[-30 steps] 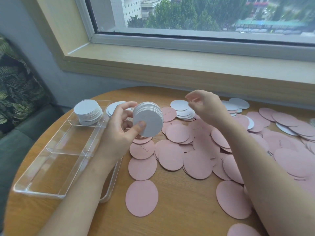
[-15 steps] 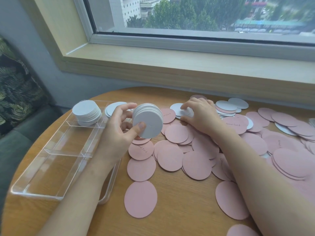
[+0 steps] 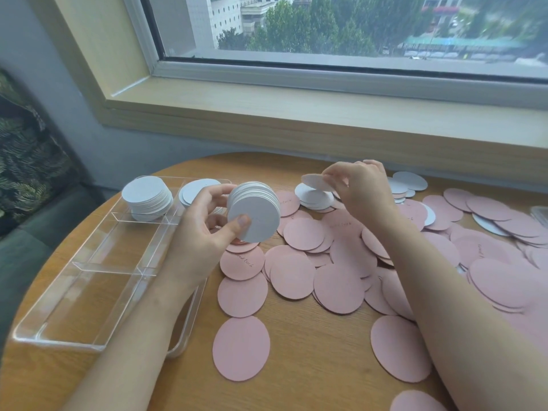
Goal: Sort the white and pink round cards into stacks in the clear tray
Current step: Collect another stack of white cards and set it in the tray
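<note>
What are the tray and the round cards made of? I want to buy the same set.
Tray: clear rigid plastic, probably acrylic; the table shows through it and its edges glint. Cards: thin matte card or paper, judging by flat, dull faces and thin edges in the stack the left hand holds. Exact stock unclear.

The tray (image 3: 98,280) is clear, glossy plastic with shiny edges. The cards look like matt paper: the white stack (image 3: 254,213) smooth and plain, the pink cards (image 3: 240,348) dull and slightly grainy. The desk (image 3: 311,366) is smooth wood with fine grain, as is the paler sill (image 3: 296,114).
</note>
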`<control>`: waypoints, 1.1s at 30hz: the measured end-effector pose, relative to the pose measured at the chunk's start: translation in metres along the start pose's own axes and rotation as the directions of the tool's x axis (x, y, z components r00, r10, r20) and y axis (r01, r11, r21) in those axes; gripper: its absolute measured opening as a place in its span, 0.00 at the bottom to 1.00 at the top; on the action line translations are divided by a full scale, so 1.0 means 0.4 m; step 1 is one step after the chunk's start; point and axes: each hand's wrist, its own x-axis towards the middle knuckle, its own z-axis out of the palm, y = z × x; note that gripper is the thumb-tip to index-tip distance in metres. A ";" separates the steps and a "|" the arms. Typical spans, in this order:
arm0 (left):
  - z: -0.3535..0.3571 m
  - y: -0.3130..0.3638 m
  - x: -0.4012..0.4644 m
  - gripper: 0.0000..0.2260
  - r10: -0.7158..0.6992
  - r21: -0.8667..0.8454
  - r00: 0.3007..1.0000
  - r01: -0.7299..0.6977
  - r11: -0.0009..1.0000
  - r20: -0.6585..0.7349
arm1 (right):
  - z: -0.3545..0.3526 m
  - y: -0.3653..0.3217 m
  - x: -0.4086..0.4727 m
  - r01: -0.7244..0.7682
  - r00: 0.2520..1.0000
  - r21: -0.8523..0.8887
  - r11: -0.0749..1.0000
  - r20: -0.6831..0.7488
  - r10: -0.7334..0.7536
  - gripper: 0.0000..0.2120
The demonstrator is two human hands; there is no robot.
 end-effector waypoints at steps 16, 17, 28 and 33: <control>-0.004 -0.007 0.005 0.22 -0.038 -0.104 0.998 0.033 0.994 -0.046 | -0.016 -0.204 -0.049 -0.236 0.912 0.777 0.584 0.384 -0.143 0.06; -0.002 -0.005 0.004 0.22 -0.042 -0.112 0.998 0.037 0.993 -0.037 | -0.019 -0.202 -0.047 -0.245 0.901 0.773 0.585 0.405 -0.157 0.07; -0.003 -0.005 0.004 0.21 -0.049 -0.099 0.998 0.044 0.994 -0.043 | 0.016 -0.045 -0.025 -0.004 0.912 -0.091 0.996 0.408 0.041 0.17; -0.001 0.001 0.003 0.22 -0.050 -0.098 0.998 0.047 0.994 -0.026 | 0.030 -0.040 -0.028 0.021 0.940 -0.118 0.993 0.340 0.020 0.14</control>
